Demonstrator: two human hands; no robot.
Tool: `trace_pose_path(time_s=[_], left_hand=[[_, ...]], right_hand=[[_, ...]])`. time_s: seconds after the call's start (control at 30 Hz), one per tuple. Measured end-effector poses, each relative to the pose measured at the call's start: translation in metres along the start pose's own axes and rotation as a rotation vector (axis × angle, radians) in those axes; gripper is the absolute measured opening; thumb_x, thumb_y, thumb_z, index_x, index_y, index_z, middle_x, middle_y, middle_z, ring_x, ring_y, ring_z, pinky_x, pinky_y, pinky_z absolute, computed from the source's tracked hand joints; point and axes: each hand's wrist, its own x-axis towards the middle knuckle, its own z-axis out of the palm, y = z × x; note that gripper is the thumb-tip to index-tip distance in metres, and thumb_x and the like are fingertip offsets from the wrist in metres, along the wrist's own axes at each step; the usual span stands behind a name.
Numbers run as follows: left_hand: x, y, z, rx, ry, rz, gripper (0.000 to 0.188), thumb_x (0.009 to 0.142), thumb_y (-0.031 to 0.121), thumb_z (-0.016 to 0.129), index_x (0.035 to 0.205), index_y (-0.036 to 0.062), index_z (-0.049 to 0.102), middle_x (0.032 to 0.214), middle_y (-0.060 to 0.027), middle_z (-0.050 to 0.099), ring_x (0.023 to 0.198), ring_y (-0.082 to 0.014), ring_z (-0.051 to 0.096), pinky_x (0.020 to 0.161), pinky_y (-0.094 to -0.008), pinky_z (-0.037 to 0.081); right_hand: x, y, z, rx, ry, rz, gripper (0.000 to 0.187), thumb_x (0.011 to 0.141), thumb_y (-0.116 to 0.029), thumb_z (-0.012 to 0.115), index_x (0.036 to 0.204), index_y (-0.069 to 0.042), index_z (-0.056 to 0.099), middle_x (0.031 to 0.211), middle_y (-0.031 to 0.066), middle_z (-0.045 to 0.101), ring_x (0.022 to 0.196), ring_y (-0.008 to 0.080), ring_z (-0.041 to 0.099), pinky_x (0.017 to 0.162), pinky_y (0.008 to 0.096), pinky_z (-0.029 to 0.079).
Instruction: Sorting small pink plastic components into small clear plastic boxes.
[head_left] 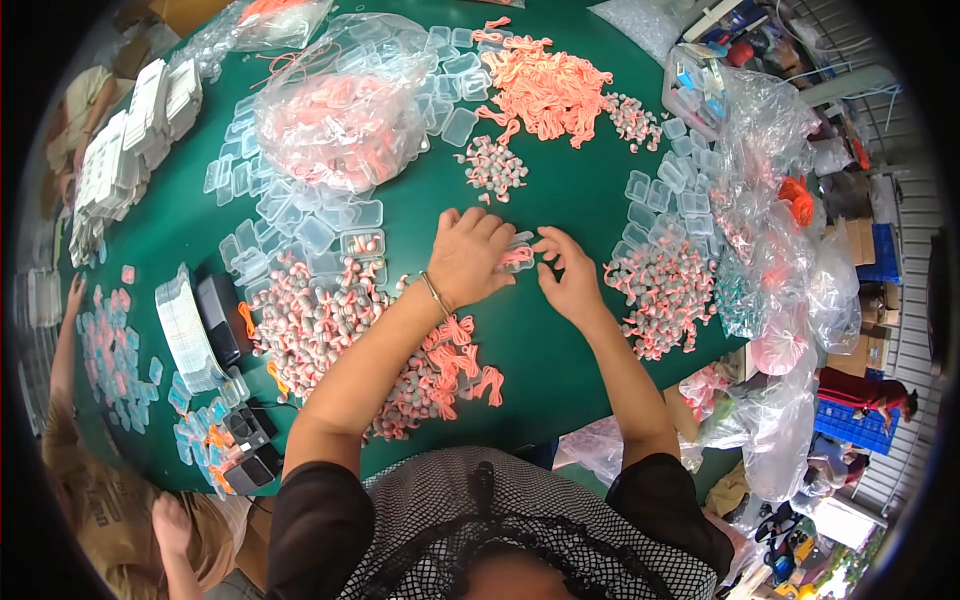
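Observation:
Near the middle of the table, a small clear plastic box [517,258] holds a looped coral cord. My left hand [468,255], with a bracelet at its wrist, is closed over the box's left side. Just to the right is my right hand [570,278], its thumb and fingers apart and nothing seen in it. Beside my left forearm lie a pile of small grey-and-pink earplug-like pieces [310,320] and bundled coral cords [462,355]. Another pile of these pieces [665,295] lies right of my right hand. A small heap [493,168] sits beyond my hands.
A large heap of coral cords [548,88] lies at the far side. Clear plastic boxes [315,235] spread at left, near a bulging plastic bag [345,125]. White stacks [140,140] line the far left, where a co-worker's arm [65,350] reaches in. Plastic bags [780,250] crowd the right edge.

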Motion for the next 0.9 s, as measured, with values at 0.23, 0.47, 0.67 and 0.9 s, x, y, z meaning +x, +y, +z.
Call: trace_pose_path(time_s=[0.23,0.47,0.67,0.9], left_hand=[[-0.003,0.001,0.005,-0.01,-0.067,-0.02,0.061,0.06,0.037,0.079,0.11,0.0092,0.059,0.102,-0.0047,0.059,0.1,-0.0235,0.052,0.087,-0.0429,0.035],[-0.009,0.003,0.014,0.005,-0.016,0.056,0.049,0.068,0.025,0.073,0.111,0.005,0.061,0.1,-0.006,0.058,0.097,-0.0237,0.053,0.084,-0.0399,0.037],[-0.007,0.0,0.017,0.002,0.024,0.083,0.034,0.074,0.019,0.069,0.104,0.0046,0.064,0.095,-0.0049,0.059,0.089,-0.0224,0.054,0.079,-0.0376,0.038],[-0.004,-0.013,0.016,-0.068,0.018,0.14,0.025,0.077,0.02,0.067,0.098,0.0064,0.065,0.083,-0.0038,0.059,0.08,-0.0215,0.054,0.075,-0.0361,0.038]], right_hand=[[-0.018,-0.008,0.021,-0.416,0.102,-0.205,0.05,0.077,0.004,0.054,0.127,0.0,0.046,0.104,0.0155,0.061,0.097,0.0316,0.056,0.083,0.0403,0.045],[-0.039,-0.005,0.024,-0.467,0.114,-0.183,0.055,0.079,0.004,0.052,0.132,0.003,0.039,0.122,0.0177,0.054,0.112,0.0334,0.05,0.092,0.044,0.039],[0.004,-0.017,0.011,-0.371,0.093,-0.269,0.051,0.076,-0.006,0.068,0.123,-0.001,0.05,0.112,0.0134,0.059,0.107,0.0334,0.052,0.09,0.0431,0.043],[0.018,0.003,0.013,-0.226,0.043,-0.413,0.026,0.074,-0.002,0.068,0.099,-0.001,0.06,0.096,0.0121,0.061,0.087,0.0318,0.057,0.074,0.0388,0.048]])
